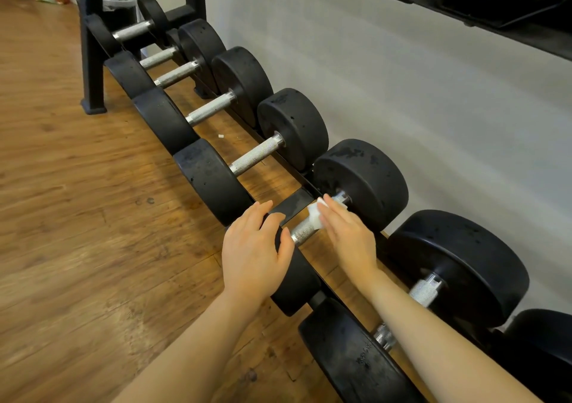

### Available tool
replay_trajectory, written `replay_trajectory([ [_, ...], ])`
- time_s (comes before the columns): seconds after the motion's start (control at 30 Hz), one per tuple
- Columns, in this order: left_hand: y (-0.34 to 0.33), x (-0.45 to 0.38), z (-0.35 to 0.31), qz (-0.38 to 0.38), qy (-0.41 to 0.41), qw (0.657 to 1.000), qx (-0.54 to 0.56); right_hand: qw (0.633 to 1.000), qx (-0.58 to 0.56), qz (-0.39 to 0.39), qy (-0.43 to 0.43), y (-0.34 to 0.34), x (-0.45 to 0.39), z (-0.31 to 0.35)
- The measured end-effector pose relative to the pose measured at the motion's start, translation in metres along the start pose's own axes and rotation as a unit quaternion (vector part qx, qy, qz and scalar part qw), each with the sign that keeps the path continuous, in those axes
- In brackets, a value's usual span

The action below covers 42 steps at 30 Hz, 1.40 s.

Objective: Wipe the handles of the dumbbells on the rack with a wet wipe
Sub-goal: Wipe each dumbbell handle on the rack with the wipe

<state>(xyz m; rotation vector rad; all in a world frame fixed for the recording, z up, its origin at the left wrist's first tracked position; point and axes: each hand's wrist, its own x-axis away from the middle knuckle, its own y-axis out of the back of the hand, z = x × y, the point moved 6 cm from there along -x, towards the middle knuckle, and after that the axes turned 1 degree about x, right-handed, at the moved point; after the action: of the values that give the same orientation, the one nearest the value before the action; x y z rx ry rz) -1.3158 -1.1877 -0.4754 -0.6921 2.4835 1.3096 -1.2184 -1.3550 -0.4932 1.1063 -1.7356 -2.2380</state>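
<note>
Knurled steel handle [305, 231]: silver, cross-hatched bar of the black round-headed dumbbell lying low on the black steel rack [292, 206], second in the row from the camera end.
Wet wipe [316, 217]: white folded pad, wrapped over the middle of this handle, near its far end.
Right hand [348, 237]: fingers laid nearly straight over the wipe, pressing it to the bar; judged to be for rubbing along the knurling.
Left hand [253, 248]: relaxed, fingers resting on the near black rubber head [297, 275], apparently steadying the dumbbell against rolling.
Remaining handles: bare silver, no wipe on them.
</note>
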Motion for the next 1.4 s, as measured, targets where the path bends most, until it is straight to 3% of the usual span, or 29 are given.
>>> replay_trajectory([
  [0.07,0.0,0.0,0.0,-0.001,0.0,1.0,-0.001,1.0,0.0,-0.01,-0.027,-0.001,0.001,-0.005],
  [0.23,0.0,0.001,0.0,-0.009,-0.006,1.0,0.002,0.998,-0.041,0.009,0.036,-0.004,0.008,0.006],
  [0.4,0.001,0.001,-0.001,-0.013,-0.012,1.0,-0.001,0.999,-0.014,-0.027,-0.043,0.002,0.0,-0.009],
  [0.53,0.0,0.001,-0.001,-0.008,-0.005,1.0,-0.007,0.999,-0.043,-0.013,0.028,-0.004,0.009,0.005],
  [0.7,-0.001,0.002,0.0,-0.002,-0.003,1.0,-0.005,0.998,-0.033,-0.039,-0.047,0.0,0.002,-0.007],
  [0.93,-0.001,0.001,-0.001,-0.002,-0.003,1.0,-0.007,0.994,-0.007,-0.091,-0.068,0.01,0.008,0.002],
  [1.17,-0.002,0.001,0.0,0.003,-0.007,1.0,-0.01,0.982,0.133,-0.12,0.057,0.023,0.003,0.003],
  [1.4,-0.002,0.002,0.001,0.002,-0.006,1.0,-0.012,0.996,-0.024,-0.086,-0.015,0.02,-0.003,0.006],
])
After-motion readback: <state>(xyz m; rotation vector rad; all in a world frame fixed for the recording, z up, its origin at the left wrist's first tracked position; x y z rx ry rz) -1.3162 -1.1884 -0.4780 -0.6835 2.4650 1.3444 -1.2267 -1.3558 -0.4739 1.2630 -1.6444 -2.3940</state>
